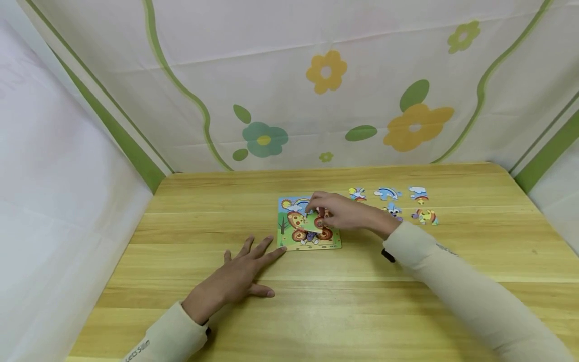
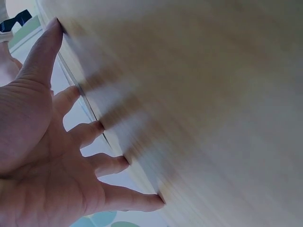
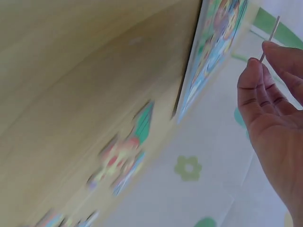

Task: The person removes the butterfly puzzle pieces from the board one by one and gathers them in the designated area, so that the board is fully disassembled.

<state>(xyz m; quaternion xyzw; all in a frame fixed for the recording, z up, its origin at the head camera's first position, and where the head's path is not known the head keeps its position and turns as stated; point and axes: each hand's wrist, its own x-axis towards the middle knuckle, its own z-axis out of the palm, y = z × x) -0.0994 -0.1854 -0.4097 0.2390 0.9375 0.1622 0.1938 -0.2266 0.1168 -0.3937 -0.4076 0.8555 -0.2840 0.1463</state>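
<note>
My right hand pinches a puzzle piece, mostly green with a reddish part, between thumb and fingertips. It hangs over a colourful puzzle board with a sun, a rainbow and a butterfly picture. Seen from the right wrist, the piece is edge-on and thin, above the board. Part of the board is hidden behind the right hand. My left hand rests on the table with its fingers spread, one fingertip right at the board's front left corner. In the left wrist view the fingertips of that hand meet the wood.
Several loose puzzle pieces lie right of the board, among them a rainbow piece and a yellow and red one. The right forearm partly covers another piece. A flowered cloth hangs behind the wooden table.
</note>
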